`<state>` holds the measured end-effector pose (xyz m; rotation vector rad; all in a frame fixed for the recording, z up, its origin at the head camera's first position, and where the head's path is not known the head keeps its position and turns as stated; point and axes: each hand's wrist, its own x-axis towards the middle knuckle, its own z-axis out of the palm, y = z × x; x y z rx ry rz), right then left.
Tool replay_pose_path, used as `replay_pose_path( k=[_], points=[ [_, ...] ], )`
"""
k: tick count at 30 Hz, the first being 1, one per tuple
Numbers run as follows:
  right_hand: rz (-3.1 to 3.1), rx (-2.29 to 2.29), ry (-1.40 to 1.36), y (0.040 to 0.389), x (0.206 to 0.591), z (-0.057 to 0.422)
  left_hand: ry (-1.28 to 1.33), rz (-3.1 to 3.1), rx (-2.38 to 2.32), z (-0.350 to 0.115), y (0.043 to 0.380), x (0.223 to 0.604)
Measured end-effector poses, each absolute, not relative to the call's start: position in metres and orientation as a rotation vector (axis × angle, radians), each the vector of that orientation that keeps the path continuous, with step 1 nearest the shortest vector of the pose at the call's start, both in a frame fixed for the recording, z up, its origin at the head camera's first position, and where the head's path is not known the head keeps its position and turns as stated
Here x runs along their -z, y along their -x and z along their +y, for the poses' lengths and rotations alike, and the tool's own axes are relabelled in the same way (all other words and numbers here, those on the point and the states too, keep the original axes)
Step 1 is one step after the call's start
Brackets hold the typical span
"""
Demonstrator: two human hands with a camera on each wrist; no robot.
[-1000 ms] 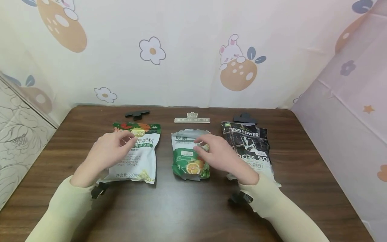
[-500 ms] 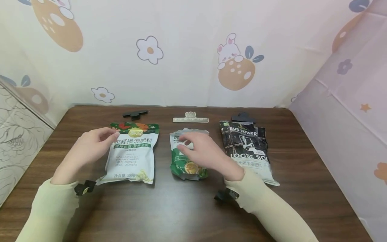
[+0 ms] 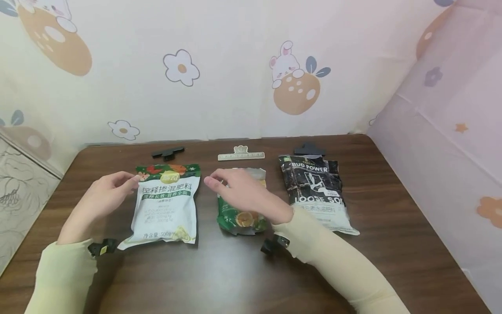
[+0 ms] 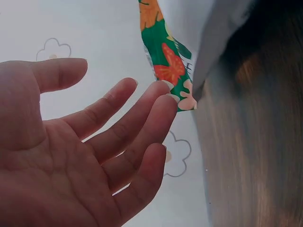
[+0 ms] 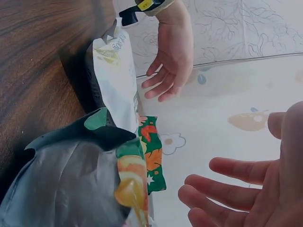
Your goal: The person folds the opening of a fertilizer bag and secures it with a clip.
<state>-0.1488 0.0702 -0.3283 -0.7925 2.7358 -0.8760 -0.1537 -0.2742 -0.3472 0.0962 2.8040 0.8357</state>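
Note:
A white fertilizer bag with a green patterned top (image 3: 164, 213) lies on the left of the table. My left hand (image 3: 103, 194) is beside its upper left corner, fingers loosely bent with nothing between them. In the left wrist view, the fingertips (image 4: 166, 86) overlap the bag's printed top edge. My right hand (image 3: 245, 189) hovers over a smaller green and silver pouch (image 3: 228, 220), covering much of its front, with thumb and fingers pointing left. Right wrist view: the right hand (image 5: 255, 189) has its fingers apart and holds nothing.
To the right lies a black and white bag (image 3: 313, 183). Behind the bags stand a black clip (image 3: 167, 153), a pale clip with a ruler-like bar (image 3: 241, 155) and a dark clip (image 3: 310, 149). A patterned curtain (image 3: 227, 100) hangs along the brown table's (image 3: 219, 270) back edge.
Both hands have moved left: the left one from over the white bag to its corner, the right one across the green and silver pouch. The head view has shifted slightly. The bags stay put.

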Motion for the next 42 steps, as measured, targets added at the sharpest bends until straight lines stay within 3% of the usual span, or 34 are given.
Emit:
replay_pose_path(
  k=[24,42],
  points=[
    [2.620,0.902,0.728,0.188,0.312,0.040,0.027,2.764,-0.849,-0.290,0.164,0.359],
    [2.311,1.077,0.344,0.207,0.342,0.018,0.052,2.659,-0.939,-0.286,0.169,0.368]
  ],
)
